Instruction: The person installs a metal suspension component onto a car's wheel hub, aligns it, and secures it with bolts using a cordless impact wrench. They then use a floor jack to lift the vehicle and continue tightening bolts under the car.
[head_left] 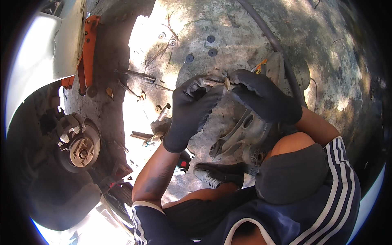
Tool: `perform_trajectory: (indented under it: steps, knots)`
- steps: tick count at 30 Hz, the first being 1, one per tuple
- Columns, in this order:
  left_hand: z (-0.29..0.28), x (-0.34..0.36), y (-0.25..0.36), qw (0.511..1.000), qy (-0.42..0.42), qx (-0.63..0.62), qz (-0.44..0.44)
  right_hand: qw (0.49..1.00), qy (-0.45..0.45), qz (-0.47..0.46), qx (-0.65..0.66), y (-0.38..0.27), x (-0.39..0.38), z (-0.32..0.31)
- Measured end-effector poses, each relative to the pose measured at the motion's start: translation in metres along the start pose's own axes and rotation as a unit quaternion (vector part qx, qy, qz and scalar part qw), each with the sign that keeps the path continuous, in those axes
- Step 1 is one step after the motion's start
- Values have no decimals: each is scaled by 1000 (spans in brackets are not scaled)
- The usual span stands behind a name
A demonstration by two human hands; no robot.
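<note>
In front of me, both gloved hands meet at the fingertips. My left hand (191, 109), in a black glove, is closed with a small copper-coloured bolt (210, 82) between thumb and fingers. The bolt lies nearly level and seems threaded. My right hand (264, 94), also black-gloved, is pinched beside it, next to a thin pale strip (227, 84) between the hands. What the right fingertips grip is hidden. A small round metal nut (224, 74) shows just beyond the fingertips. Below the right hand lies a dirty metal suspension arm (233, 139) with round bushing holes.
Dark washers (212, 52) lie ahead on the stained concrete. Left are a long-handled ratchet (141, 75), a socket (164, 111), an orange jack (88, 53) and a brake disc (83, 150) under a white car (49, 49). A dark hose (265, 28) runs at right.
</note>
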State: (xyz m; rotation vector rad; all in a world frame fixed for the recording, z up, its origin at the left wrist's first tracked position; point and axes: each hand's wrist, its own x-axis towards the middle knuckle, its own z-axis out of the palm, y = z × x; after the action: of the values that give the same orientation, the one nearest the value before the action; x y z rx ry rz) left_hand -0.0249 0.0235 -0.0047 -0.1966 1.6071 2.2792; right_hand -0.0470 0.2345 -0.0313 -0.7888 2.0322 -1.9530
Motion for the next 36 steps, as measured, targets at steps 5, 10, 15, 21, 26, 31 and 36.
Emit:
perform_trajectory:
  steps: [5,10,15,21,26,31,36]
  knots:
    - [6,4,-3,998,46,13,-34,999,21,30,-4,10,0,0]
    - [-1,5,-16,997,61,-13,-40,997,29,-48,-44,7,8,0]
    - [-16,8,2,995,10,-32,-92,990,37,-39,-128,8,7,-4]
    - [-32,14,7,983,27,-154,-101,985,37,-50,-163,5,7,-3]
    - [-31,12,6,990,26,-100,-100,982,41,-71,-167,3,7,-2]
    - [-18,12,5,993,72,-52,-82,982,34,-69,-173,3,8,-3]
    - [1,9,9,987,51,-138,-68,971,26,-63,-227,4,7,-2]
